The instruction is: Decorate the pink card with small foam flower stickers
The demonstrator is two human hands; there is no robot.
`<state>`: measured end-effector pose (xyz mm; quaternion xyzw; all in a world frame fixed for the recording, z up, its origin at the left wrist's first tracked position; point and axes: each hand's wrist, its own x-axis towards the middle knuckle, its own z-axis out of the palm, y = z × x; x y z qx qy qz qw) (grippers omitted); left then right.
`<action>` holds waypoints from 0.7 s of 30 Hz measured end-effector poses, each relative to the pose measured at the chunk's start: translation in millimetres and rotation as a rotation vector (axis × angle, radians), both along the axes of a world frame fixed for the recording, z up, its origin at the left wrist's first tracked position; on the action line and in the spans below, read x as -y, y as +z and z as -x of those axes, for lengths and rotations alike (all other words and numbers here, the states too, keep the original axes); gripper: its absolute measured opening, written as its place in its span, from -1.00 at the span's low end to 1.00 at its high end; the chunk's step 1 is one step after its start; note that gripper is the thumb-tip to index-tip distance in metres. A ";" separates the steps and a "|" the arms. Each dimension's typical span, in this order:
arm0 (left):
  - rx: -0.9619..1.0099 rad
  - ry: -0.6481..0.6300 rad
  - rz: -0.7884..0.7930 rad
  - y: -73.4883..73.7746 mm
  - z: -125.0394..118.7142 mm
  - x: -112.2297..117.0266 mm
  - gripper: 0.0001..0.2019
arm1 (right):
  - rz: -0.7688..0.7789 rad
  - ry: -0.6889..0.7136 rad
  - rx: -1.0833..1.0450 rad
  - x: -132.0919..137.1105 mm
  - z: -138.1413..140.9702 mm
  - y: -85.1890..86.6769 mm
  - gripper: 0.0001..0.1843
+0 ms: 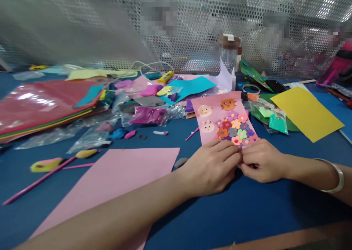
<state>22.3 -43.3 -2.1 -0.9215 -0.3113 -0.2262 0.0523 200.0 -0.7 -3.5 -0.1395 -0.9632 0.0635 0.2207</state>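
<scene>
A small pink card (217,112) lies on the blue table, carrying three animal faces and a cluster of several colourful flower pieces (233,129). My left hand (211,165) and my right hand (262,160) meet at the card's near edge, fingertips pinched together on its bottom rim. Fingers of both hands are curled and pressed close. What sits between the fingertips is too small to name. A silver bangle (337,174) circles my right wrist.
A large pink sheet (115,180) lies under my left forearm. A yellow sheet (305,112) sits at right, a stack of coloured sheets in plastic (44,107) at left. Clay bags, clay lumps, pink sticks (35,182) and a lidded jar (228,51) crowd the back before a perforated metal wall.
</scene>
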 end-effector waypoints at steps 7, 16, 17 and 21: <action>-0.002 -0.010 0.011 0.8 -0.1 -1.2 -0.80 | -0.038 0.019 -0.013 0.7 1.6 1.3 -0.65; -0.004 -0.010 0.014 1.4 -0.6 -0.8 -0.79 | -0.048 0.025 -0.016 0.9 1.6 1.6 -0.65; -0.005 -0.011 0.015 1.4 -0.5 -0.8 -0.79 | -0.048 0.025 -0.018 0.9 1.7 1.7 -0.65; -0.004 -0.012 0.012 1.2 -0.1 -1.0 -0.79 | -0.051 0.026 -0.019 0.8 1.8 1.4 -0.66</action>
